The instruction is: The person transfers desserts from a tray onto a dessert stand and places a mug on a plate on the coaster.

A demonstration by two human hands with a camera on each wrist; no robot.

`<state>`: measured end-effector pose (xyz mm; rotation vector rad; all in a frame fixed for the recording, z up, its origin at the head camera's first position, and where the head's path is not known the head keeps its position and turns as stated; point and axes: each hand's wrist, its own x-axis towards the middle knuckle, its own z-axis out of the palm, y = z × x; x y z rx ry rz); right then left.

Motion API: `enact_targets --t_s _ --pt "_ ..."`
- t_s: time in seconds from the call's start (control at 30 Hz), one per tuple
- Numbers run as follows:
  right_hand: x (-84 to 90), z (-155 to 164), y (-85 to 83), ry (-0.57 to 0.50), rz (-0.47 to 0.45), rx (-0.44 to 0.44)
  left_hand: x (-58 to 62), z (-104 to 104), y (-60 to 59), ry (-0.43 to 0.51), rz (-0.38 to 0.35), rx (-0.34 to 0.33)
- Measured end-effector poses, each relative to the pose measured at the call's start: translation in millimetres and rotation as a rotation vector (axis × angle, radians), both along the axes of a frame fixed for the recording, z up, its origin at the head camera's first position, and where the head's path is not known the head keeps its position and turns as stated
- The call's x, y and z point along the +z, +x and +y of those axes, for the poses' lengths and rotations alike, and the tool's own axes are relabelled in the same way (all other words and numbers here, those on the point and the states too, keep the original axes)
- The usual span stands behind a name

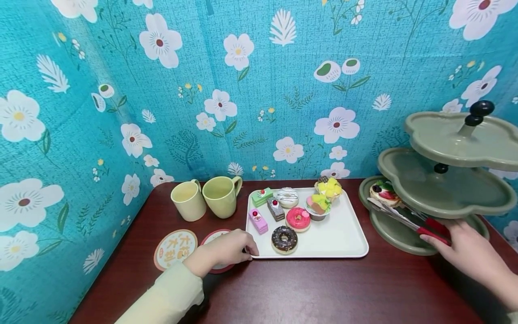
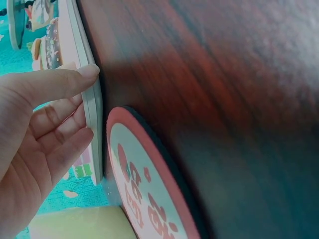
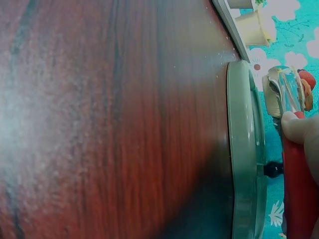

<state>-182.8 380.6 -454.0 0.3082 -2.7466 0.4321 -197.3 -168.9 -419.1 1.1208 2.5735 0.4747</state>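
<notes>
two hands at work on dark red-brown wooden table (image 1: 323, 288). left hand (image 1: 226, 249) resting at near left corner of white rectangular plastic tray (image 1: 344, 238), fingers nearly straight, thumb tip pressed flat against tray rim (image 2: 92, 107); nothing clasped. just beneath that hand, round red-rimmed paper coaster (image 2: 144, 194), edge close beside tray. right hand (image 1: 465, 249) closed around red handles of metal-tipped red tongs (image 1: 408, 218). tongs reaching away from grip into lowest tier of grey-green three-tier plastic stand (image 1: 441, 189), tips at small fruit-topped toy tart (image 1: 382, 191) sitting on that tier; contact between tips and tart not discernible. on tray, beyond left fingers: chocolate ring doughnut (image 1: 284, 239), pink ring doughnut (image 1: 298, 218), further toy cakes behind. left of tray: two pale green mugs (image 1: 206, 196).
</notes>
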Motion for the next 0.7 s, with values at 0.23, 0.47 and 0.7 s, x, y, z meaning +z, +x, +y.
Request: enact_targets --t_s 0.23,0.47,0.7 --pt "-2.2 1.3 -3.6 0.000 -0.014 -0.015 -0.9 1.2 -0.7 -0.003 -0.011 0.015" --pt "-3.3 0.2 -6.4 -0.008 -0.028 -0.036 -0.8 0.1 -0.7 0.010 -0.002 0.000" --pt "-4.8 2.5 -9.5 0.009 -0.012 -0.045 0.3 1.4 0.0 -0.002 -0.010 0.018"
